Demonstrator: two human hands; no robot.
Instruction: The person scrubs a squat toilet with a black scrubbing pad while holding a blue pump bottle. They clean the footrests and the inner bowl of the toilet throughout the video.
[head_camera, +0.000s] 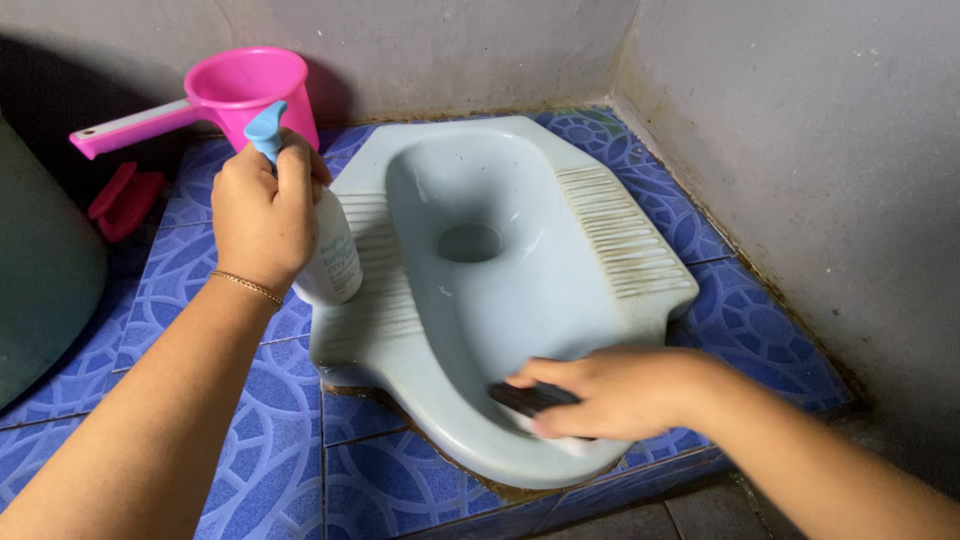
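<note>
Beside the squat pan (500, 300), the left hand (262, 215) is clenching a light, slippery spray bottle (330, 255) mid-body, while the right hand (610, 393) is closing around a stiff brush (525, 397) on its near rim.

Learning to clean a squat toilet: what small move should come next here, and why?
Probably squeeze the spray bottle trigger: the left hand holds it up beside the pale blue squat pan, while the right hand presses a dark brush on the near rim.

Glossy ceramic squat pan (500, 290), glazed patterned floor tiles (380, 480), seemingly plastic dipper (240, 90).
</note>
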